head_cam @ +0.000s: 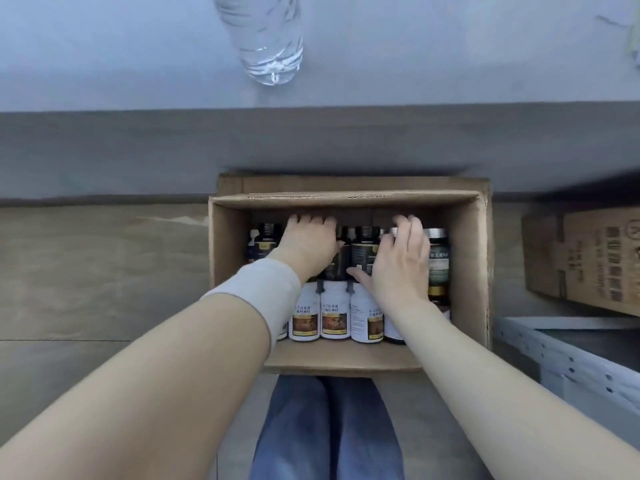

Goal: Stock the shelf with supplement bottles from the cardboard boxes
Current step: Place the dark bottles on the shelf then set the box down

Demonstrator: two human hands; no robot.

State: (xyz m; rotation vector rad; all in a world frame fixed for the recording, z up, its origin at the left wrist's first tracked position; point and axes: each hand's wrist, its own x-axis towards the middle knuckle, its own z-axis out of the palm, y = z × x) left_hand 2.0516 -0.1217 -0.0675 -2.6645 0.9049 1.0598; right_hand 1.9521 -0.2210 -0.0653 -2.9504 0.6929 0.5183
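The box (481, 258) sits open on the floor by the person's knees, packed with dark bottles (363, 251) in the far row and white bottles (334, 313) in the near one, all seemingly lying on their sides; the shelf (571, 355) is to the right. The left grip (308, 244) is curled over a dark bottle, fingers hooked past its cap end. The right grip (401, 261) arches over a bottle hidden beneath the palm, thumb against a neighbouring dark bottle; I cannot tell whether it has clenched. The bottles look rigid, smooth and fairly light, perhaps slippery on the label, so wrapping the body below the cap seems surest.
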